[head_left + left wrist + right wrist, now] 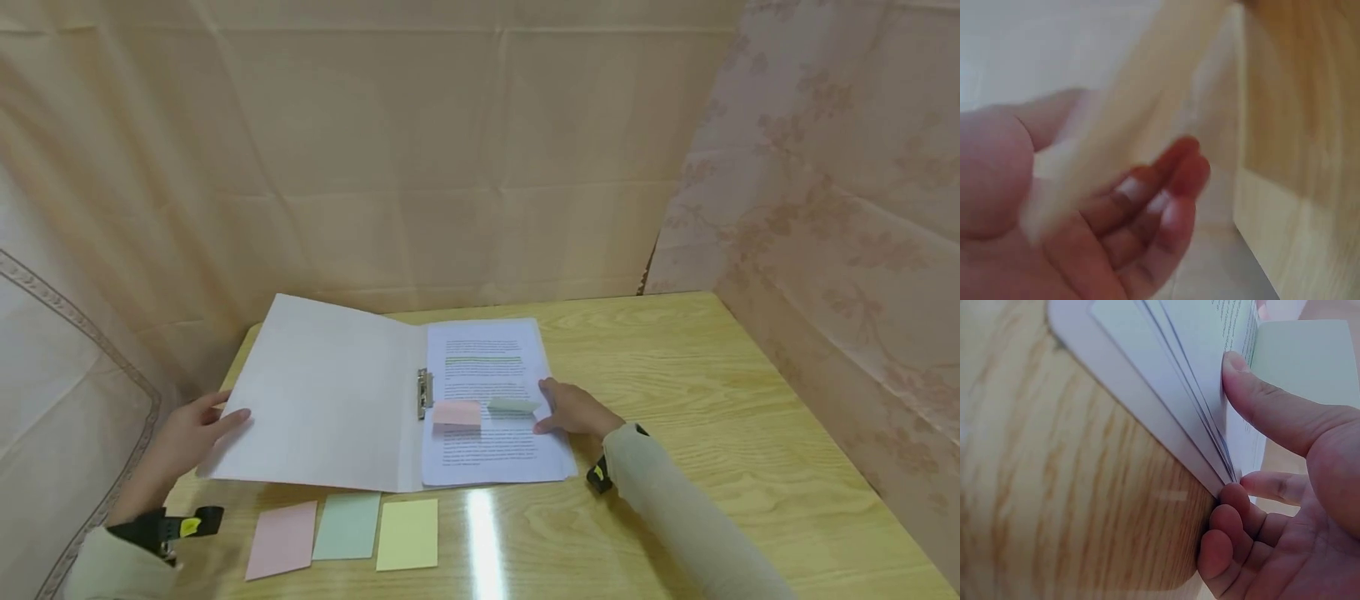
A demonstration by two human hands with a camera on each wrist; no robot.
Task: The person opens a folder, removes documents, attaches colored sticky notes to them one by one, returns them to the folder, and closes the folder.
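Note:
A white file folder (330, 392) lies opened out, its left cover raised off the table at a slant. My left hand (198, 429) holds that cover by its outer edge, thumb on the inner face; in the left wrist view the blurred edge (1129, 106) passes between thumb and curled fingers (1172, 231). Printed sheets (487, 458) sit on the right side by a metal clip (424, 393). A pink sticky note (457, 412) and a green sticky note (513, 406) are on the top page. My right hand (573, 408) grips the sheets' right edge, thumb on top, fingertips at the fanned edges.
Along the table's front left lie a pink pad (282, 540), a green pad (347, 527) and a yellow pad (407, 535) of sticky notes. The wooden table (712, 433) runs on to the right. Curtains (480, 167) hang behind and at both sides.

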